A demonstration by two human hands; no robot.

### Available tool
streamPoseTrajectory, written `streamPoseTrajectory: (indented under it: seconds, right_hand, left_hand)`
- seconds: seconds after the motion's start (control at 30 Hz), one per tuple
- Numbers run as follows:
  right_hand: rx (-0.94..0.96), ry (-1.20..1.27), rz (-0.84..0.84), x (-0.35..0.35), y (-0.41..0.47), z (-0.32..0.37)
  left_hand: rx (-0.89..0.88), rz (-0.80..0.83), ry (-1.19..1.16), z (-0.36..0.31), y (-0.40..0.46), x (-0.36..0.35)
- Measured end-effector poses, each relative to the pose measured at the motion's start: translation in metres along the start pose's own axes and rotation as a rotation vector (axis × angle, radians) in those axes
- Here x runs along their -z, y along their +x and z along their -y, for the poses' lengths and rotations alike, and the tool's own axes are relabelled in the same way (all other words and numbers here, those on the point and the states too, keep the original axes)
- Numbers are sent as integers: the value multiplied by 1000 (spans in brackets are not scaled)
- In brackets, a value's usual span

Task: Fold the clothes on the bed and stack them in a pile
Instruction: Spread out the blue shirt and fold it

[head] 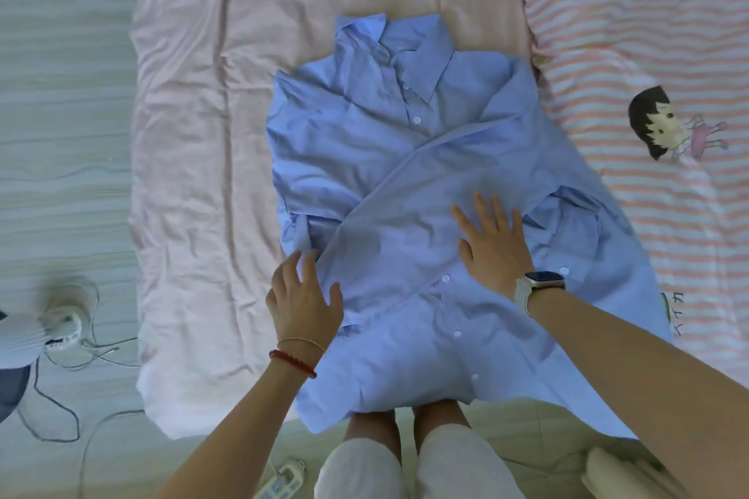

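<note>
Shirt: the blue shirt (389, 158) lies collar-away on the pink sheet (194, 134), one sleeve folded diagonally across its front.
Right hand: the right hand (492, 247) presses flat, fingers spread, pinning that sleeve.
Left hand: the left hand (302, 300) rests open at the sleeve's cuff end, likely smoothing it.
Beside: a striped quilt (648, 32) lies on the right.

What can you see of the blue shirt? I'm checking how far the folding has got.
The blue shirt is light blue, thin woven-looking cloth with a collar and white buttons. It lies front up and wrinkled on the pink sheet, collar away from the person, hem hanging over the bed's near edge. One sleeve is folded diagonally across the front. The left hand and the right hand rest on it.
</note>
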State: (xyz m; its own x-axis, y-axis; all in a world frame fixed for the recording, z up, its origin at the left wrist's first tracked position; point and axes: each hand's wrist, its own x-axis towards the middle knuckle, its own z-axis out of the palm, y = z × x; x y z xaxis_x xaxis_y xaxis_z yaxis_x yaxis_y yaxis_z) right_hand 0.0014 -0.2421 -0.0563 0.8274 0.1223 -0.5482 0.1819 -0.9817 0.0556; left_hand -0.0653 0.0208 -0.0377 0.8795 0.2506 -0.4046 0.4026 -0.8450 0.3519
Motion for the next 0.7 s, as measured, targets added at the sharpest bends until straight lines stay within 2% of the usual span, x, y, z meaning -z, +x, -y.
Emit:
streamPoseTrajectory:
  seconds: [0.07, 0.13, 0.2, 0.27, 0.3, 0.33, 0.47, 0.5, 0.6, 0.7]
  right_hand:
    - [-3, -5, -42, 2, 12, -17]
    - [-14, -32, -24, 3, 24, -33]
    - [-36, -38, 64, 3, 36, -50]
    - [-33, -32, 175, 7, 47, -63]
    - [-12, -30, 183, 13, 52, -66]
    - [15, -20, 122, 20, 58, -67]
    - [171, 200, -365, 66, 92, -73]
    - [183, 242, -424, 77, 107, -77]
    - [137, 239, -399, 108, 156, -84]
    - [135, 232, -405, 127, 199, -82]
  left_hand:
    - [-186, -47, 108, -16, 9, -6]
    - [-312, -5, 216, -30, 21, -15]
    - [-319, 167, 331, -39, 37, -26]
    - [-237, 339, 438, -42, 54, -37]
    - [-205, 372, 475, -44, 62, -38]
    - [-202, 350, 474, -48, 68, -34]
    - [-408, -128, 215, -78, 105, -3]
    - [-419, -203, 188, -84, 121, 6]
    - [-327, -280, 163, -103, 182, 28]
    - [-255, -259, 86, -119, 241, 38]
